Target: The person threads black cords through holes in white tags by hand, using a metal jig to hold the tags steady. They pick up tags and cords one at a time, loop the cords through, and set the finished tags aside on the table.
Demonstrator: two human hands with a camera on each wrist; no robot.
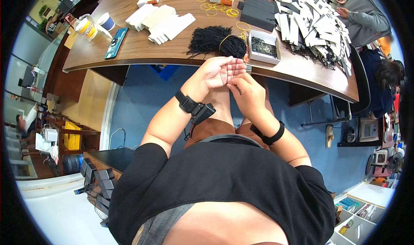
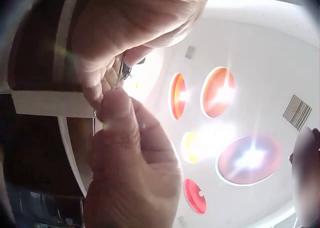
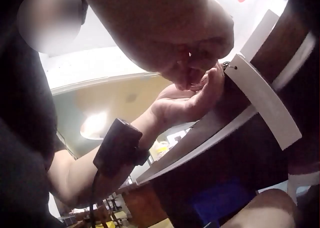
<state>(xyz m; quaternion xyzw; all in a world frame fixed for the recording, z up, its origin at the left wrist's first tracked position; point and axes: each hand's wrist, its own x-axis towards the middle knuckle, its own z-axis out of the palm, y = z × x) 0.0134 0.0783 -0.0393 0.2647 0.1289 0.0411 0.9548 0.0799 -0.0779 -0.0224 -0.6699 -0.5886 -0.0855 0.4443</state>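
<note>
It's a workroom: white tags (image 1: pixel 312 27) heap by the table's (image 1: pixel 144 53) right edge, black strings (image 1: pixel 211 40) by its near edge.

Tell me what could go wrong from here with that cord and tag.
The thin black cord could slip from the right hand's pinch. The white tag juts out unsupported, so it might twist or drop if the hold loosens. The bundle of black cords lies close to the near edge of the table; a bump could knock it off.

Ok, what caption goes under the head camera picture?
Right hand pinches thin black cord beside upturned left hand, before brown wooden table bearing a yellow-banded black cord bundle.
</note>
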